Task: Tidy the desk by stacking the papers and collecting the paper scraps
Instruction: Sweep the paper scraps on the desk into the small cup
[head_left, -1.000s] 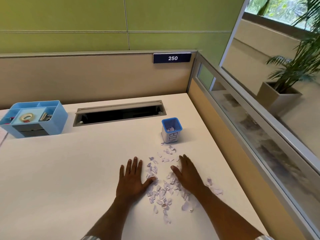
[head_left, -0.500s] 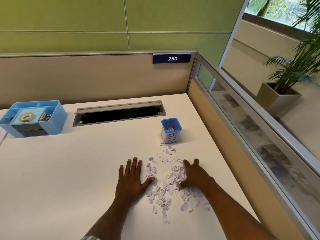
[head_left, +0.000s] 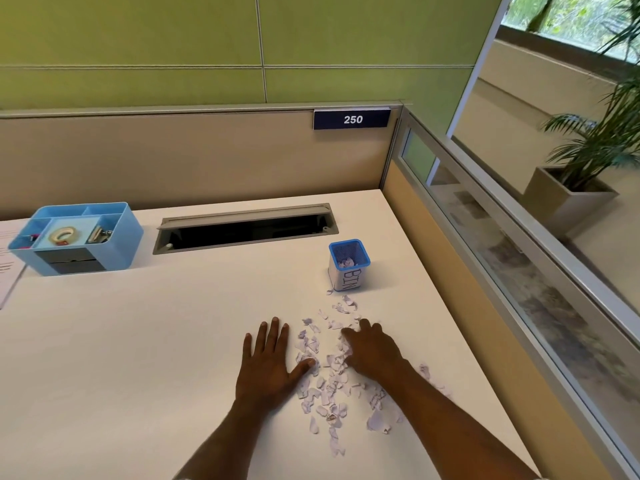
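Lying flat on the white table (head_left: 138, 341), the person's left hand (head_left: 268, 363) has its fingers (head_left: 275, 336) straight and slightly apart, with the thumb stretched out to the right so that its tip touches the edge of the paper scraps (head_left: 329, 382). The right hand (head_left: 372, 351) sits knuckles-up on the far right side of the same scatter. Its fingers (head_left: 363, 327) are bent down and drawn together over a clump of scraps, which they seem to clutch, though the palm hides what is beneath.

The scraps are small pale torn pieces strewn on the table between and around the two hands, trailing toward the near edge and a little past the right wrist. A thin line of them leads away to a small blue mesh bin (head_left: 348, 268) marked "BIN", standing upright beyond the hands with a few scraps inside.

Well apart at the far left stands a blue desk organiser (head_left: 114, 244) holding a roll of tape (head_left: 63, 234). Just beside it, at the picture's left edge, lies a sheet of paper (head_left: 7, 271). An open cable slot (head_left: 242, 228) runs along the back of the table.
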The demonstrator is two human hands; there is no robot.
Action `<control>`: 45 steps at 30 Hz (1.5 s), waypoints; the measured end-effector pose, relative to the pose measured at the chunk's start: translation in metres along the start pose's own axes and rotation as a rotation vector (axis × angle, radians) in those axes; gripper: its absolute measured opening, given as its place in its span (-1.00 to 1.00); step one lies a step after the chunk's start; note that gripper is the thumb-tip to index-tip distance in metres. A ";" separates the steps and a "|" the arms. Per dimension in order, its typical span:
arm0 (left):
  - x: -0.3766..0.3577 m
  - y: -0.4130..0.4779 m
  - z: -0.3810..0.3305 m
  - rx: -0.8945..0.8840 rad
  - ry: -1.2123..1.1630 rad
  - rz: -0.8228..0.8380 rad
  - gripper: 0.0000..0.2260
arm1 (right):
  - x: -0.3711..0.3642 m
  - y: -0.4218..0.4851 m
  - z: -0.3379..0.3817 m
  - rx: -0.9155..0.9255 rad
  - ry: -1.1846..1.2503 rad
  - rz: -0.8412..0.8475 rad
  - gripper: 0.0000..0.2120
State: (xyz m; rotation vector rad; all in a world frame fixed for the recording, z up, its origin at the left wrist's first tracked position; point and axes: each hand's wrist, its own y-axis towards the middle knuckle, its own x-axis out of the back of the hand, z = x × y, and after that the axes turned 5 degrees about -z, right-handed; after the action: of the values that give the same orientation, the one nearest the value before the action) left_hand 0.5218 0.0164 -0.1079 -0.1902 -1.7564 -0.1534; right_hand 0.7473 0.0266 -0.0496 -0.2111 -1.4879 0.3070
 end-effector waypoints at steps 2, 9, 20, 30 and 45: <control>0.000 0.000 0.000 0.001 -0.015 -0.007 -0.13 | -0.007 -0.001 0.003 0.041 -0.031 -0.126 -0.65; -0.001 0.000 0.001 -0.001 -0.013 -0.010 -0.13 | -0.010 0.003 -0.012 0.028 0.270 -0.262 -0.84; 0.000 0.000 0.001 -0.002 -0.026 -0.018 -0.12 | 0.092 0.042 -0.021 -0.282 1.114 -0.364 -0.88; -0.002 0.001 0.001 -0.002 -0.013 -0.025 -0.14 | 0.137 0.088 0.000 -0.263 0.597 -0.386 -0.79; -0.003 0.001 0.001 0.006 -0.008 -0.038 -0.15 | 0.132 0.095 0.001 -0.131 0.609 -0.329 -0.59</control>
State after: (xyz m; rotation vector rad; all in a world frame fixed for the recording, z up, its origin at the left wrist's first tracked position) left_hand 0.5214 0.0176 -0.1111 -0.1536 -1.7693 -0.1749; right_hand 0.7466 0.1600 0.0441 -0.1422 -0.9155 -0.1188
